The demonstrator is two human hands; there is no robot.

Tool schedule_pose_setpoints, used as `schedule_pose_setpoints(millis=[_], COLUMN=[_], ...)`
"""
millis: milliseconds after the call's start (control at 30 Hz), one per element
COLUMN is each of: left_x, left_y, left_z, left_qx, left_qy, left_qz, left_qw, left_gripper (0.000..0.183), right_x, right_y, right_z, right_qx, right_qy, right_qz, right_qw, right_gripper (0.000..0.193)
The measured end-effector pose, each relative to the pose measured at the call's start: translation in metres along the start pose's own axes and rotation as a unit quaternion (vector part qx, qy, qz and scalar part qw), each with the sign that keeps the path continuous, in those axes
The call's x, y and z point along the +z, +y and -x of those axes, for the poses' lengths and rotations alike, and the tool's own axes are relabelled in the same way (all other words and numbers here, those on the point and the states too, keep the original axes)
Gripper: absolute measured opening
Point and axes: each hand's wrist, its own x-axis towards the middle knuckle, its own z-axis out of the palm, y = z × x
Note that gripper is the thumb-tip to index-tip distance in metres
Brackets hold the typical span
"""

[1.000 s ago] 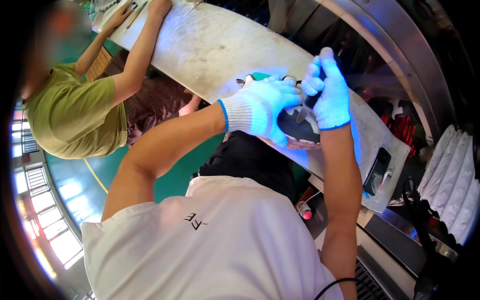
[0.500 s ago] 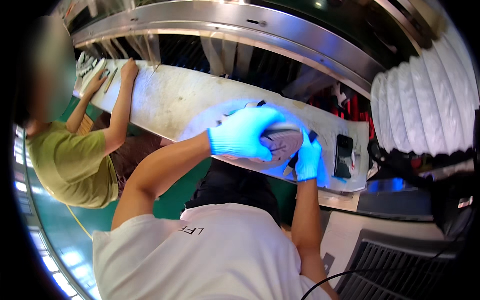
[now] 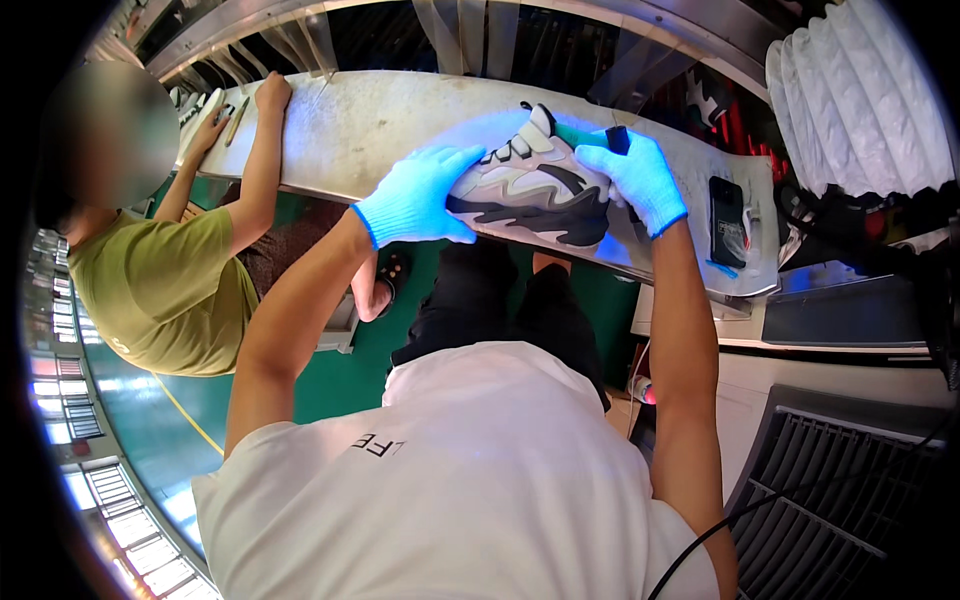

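A white, grey and black sneaker (image 3: 535, 190) is held up on its side-on view over the front edge of the workbench, toe to the left and laces away from me. My left hand (image 3: 420, 195), in a white glove lit blue, grips the toe, its thumb low near the sole and its fingers over the upper. By the heel, my gloved right hand (image 3: 640, 180) is closed round a slim black tool (image 3: 618, 140), whose end sticks out above the fingers; its kind is hidden. The right fingers also reach the sneaker's heel and collar.
The pale bench (image 3: 370, 120) curves across. A black phone (image 3: 726, 220) lies at its right end by clear plastic. A white ribbed duct (image 3: 855, 100) hangs at the far right. At left, a person in a green shirt (image 3: 170, 290) works at the bench; metal machinery with hanging strips stands behind.
The sneaker has turned from showing its sole to showing its side. My left hand has shifted left to the toe, while my right hand has come to the heel. The view has tilted.
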Motion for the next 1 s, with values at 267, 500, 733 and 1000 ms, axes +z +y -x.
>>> schedule_pose_setpoints(millis=[267,500,733,1000], left_x=[0.010,0.010,0.008,0.020], left_y=[0.053,0.059,0.061,0.061], left_z=[-0.048,-0.067,-0.083,-0.092], left_qx=[0.045,0.007,0.022,0.039], left_qy=[0.013,-0.047,-0.095,-0.064], left_qz=[0.067,0.044,-0.003,-0.027], left_qw=[0.997,0.998,0.995,0.997], left_gripper=[0.147,0.148,0.146,0.144], right_x=[-0.003,-0.004,0.012,0.046], right_y=[0.000,0.000,0.000,0.009], right_z=[0.005,0.003,-0.009,-0.008], right_qx=[0.004,0.015,-0.066,-0.149], right_qy=[0.005,-0.008,0.221,0.111], right_qz=[0.013,0.002,-0.415,-0.523], right_qw=[1.000,1.000,0.880,0.832], right_gripper=[0.040,0.042,0.021,0.036])
